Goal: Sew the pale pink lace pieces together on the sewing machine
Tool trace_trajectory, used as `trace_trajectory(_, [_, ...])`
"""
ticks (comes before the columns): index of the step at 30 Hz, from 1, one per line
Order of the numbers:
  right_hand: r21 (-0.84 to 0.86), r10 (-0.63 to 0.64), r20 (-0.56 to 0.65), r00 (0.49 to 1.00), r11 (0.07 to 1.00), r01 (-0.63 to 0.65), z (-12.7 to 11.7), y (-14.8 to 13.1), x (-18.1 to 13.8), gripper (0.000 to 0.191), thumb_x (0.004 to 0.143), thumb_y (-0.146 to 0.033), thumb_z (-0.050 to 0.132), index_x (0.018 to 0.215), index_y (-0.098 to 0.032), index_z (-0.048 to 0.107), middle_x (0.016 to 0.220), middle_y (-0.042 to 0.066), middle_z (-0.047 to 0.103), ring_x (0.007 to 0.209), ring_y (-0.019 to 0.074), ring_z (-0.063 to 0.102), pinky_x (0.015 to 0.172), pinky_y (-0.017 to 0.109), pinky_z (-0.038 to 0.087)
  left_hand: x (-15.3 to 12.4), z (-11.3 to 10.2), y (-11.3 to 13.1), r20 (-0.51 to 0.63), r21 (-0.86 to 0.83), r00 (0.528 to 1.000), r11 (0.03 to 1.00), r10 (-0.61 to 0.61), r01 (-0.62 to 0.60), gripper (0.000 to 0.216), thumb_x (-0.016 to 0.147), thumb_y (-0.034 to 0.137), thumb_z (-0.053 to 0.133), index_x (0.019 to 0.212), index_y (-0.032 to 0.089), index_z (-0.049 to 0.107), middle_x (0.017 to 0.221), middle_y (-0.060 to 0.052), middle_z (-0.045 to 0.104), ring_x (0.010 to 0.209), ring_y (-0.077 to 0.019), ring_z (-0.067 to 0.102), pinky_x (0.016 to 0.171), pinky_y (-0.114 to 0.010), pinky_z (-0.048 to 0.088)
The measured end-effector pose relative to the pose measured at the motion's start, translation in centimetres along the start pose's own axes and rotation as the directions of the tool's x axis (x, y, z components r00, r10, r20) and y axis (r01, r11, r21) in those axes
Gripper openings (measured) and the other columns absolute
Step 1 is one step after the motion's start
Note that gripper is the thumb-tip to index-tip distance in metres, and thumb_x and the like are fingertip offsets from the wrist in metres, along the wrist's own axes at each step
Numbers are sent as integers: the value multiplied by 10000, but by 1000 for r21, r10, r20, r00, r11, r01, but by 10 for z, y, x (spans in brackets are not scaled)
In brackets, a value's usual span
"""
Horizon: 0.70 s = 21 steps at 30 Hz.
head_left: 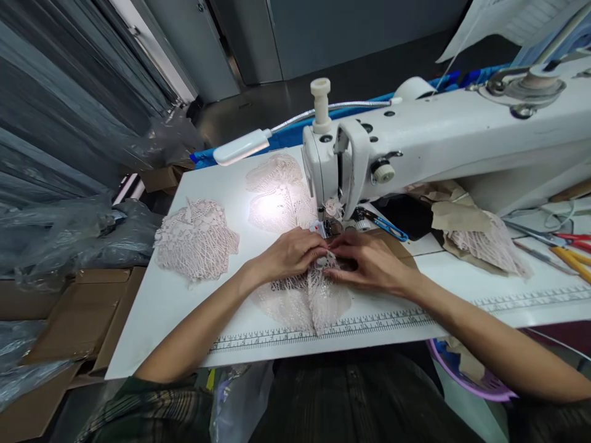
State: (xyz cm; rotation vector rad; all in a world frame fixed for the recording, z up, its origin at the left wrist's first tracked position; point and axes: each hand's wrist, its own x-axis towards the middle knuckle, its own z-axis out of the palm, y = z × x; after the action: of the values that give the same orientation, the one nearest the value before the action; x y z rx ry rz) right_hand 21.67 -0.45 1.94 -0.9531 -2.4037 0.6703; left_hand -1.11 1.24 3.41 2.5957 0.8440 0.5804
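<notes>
Pale pink openwork lace piece (295, 311), 6 o'clock: upper portion covered by left hand (290, 253) and right hand (369, 261). White metal sewing machine (429, 135), 2 o'clock: cut by right edge. White paper sheet (503, 31), 1 o'clock: cut by top edge; print illegible. Round purple plastic basket (489, 391), 5 o'clock: partly hidden.

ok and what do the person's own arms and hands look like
The left hand and right hand are bare, as are both forearms, with no gloves or watch to be seen. The left sleeve is dark green plaid with paler lines; the right sleeve is dark, partly cut off.
</notes>
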Motion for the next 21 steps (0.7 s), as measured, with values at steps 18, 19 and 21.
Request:
trace_trajectory(18, [591, 312, 504, 805, 555, -585, 16, -32, 19, 277, 872, -406, 646, 803, -183, 496, 565, -50, 526, 489, 85, 500, 483, 204, 409, 8, -37, 3, 120, 318, 910, 884, -397, 343, 250, 944, 397, 563, 958, 163, 649, 695, -22, 654, 641, -142, 598, 592, -243, 368])
trace_trajectory(19, [548, 378, 523, 764, 538, -641, 14, -33, 21, 251, 884, -385, 631, 823, -186, 490, 576, -32, 572, 491, 98, 545, 496, 215, 451, 16, -33, -1, 126, 405, 903, 852, -411, 331, 272, 933, 431, 577, 953, 169, 648, 701, -26, 650, 671, -165, 610, 596, -250, 366])
trace_trajectory(21, [408, 469, 506, 723, 609, -680, 9, -31, 21, 243, 901, -385, 601, 804, -198, 480, 576, -4, 624, 472, 121, 584, 491, 234, 479, 27, -21, -9, 111, 493, 906, 814, -410, 308, 329, 900, 491, 610, 936, 165, 638, 759, -46, 655, 735, -204, 626, 601, -264, 379])
